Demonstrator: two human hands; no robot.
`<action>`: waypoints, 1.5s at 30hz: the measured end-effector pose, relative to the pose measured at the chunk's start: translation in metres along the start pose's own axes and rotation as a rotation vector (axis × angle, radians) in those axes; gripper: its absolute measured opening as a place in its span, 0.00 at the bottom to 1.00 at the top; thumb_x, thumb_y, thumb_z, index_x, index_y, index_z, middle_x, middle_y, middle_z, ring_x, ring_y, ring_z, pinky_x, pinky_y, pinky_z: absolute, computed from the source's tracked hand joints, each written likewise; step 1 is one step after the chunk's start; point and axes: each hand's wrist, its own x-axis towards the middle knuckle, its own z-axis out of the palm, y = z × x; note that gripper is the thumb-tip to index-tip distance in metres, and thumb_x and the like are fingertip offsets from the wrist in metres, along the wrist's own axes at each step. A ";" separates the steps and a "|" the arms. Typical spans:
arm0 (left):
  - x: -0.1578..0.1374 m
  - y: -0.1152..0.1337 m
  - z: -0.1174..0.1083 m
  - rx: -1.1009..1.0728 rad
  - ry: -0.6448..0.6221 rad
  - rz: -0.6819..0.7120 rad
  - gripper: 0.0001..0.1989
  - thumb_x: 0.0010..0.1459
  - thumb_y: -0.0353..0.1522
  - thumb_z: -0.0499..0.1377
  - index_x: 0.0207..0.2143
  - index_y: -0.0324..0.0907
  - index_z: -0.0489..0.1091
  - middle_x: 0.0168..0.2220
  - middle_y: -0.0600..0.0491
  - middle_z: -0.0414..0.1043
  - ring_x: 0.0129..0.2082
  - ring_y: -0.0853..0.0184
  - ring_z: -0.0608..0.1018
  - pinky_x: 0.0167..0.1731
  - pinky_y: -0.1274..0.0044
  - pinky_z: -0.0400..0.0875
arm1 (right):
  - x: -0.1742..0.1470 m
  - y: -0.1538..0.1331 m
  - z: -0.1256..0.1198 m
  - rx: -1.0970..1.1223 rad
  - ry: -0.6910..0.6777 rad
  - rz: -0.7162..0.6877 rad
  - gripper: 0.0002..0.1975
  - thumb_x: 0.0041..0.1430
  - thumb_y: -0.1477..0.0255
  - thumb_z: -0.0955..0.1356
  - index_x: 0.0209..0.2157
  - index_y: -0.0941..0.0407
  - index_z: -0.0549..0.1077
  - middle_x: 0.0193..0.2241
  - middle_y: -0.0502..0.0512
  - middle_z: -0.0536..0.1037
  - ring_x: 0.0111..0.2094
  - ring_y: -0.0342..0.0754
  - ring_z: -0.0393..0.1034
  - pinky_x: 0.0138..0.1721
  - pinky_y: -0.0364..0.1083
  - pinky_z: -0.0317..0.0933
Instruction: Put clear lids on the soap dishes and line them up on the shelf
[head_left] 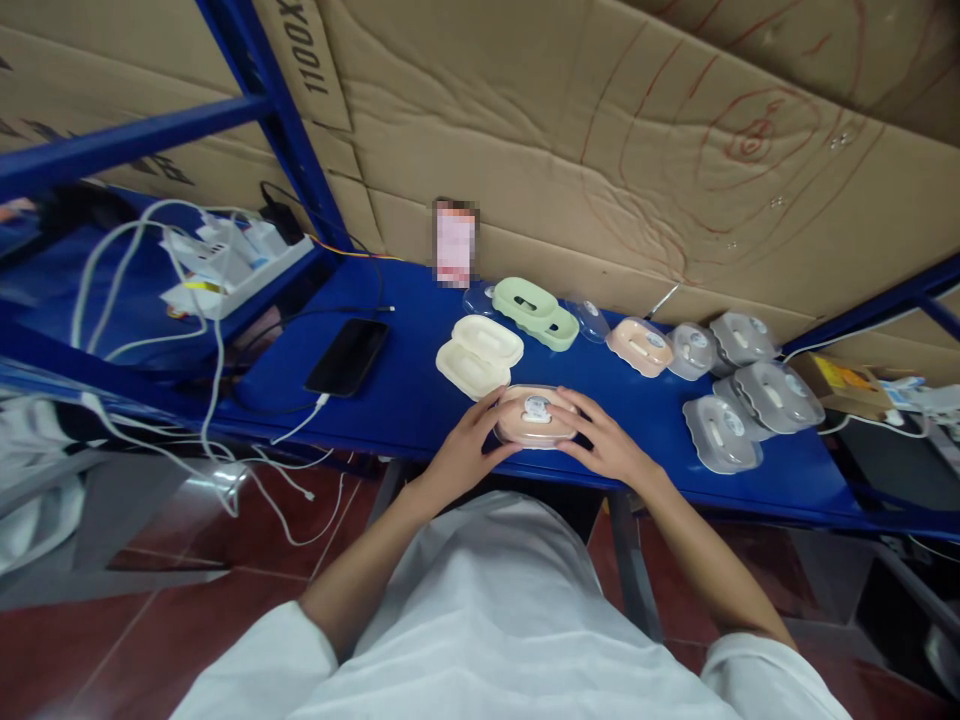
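Note:
A pink oval case (pixel 535 415) under a clear plastic lid rests near the front edge of the blue shelf (pixel 405 400). My left hand (pixel 466 443) grips its left end and my right hand (pixel 606 438) grips its right end. Just behind it lies a cream case (pixel 480 355), and a green case (pixel 535 311) sits farther back. Another pink case (pixel 639 346) under a clear cover lies to the right.
Several grey cases in clear covers (pixel 739 395) sit at the right of the shelf. A black phone (pixel 347 355) on a white cable lies at the left. A white power strip (pixel 225 265) with cables sits on the left shelf. Cardboard lines the back.

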 end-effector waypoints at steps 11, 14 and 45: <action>0.003 0.009 -0.005 -0.007 0.002 -0.020 0.32 0.68 0.39 0.66 0.71 0.51 0.61 0.71 0.44 0.66 0.72 0.54 0.69 0.72 0.57 0.65 | 0.004 0.002 -0.003 -0.044 -0.027 0.024 0.29 0.78 0.62 0.63 0.76 0.43 0.59 0.76 0.58 0.59 0.76 0.58 0.56 0.73 0.63 0.60; 0.003 0.010 -0.006 -0.013 -0.008 -0.017 0.31 0.68 0.39 0.66 0.70 0.51 0.62 0.71 0.45 0.66 0.72 0.55 0.69 0.72 0.58 0.65 | 0.003 -0.001 -0.003 -0.084 -0.038 0.029 0.30 0.76 0.61 0.65 0.76 0.43 0.58 0.77 0.57 0.58 0.76 0.58 0.56 0.73 0.63 0.60; 0.000 0.008 -0.003 0.266 0.143 0.057 0.21 0.73 0.35 0.58 0.66 0.50 0.68 0.72 0.43 0.63 0.73 0.49 0.66 0.72 0.50 0.63 | -0.052 0.080 -0.049 -0.675 0.298 0.557 0.29 0.74 0.57 0.63 0.69 0.55 0.69 0.66 0.72 0.71 0.63 0.71 0.68 0.59 0.70 0.66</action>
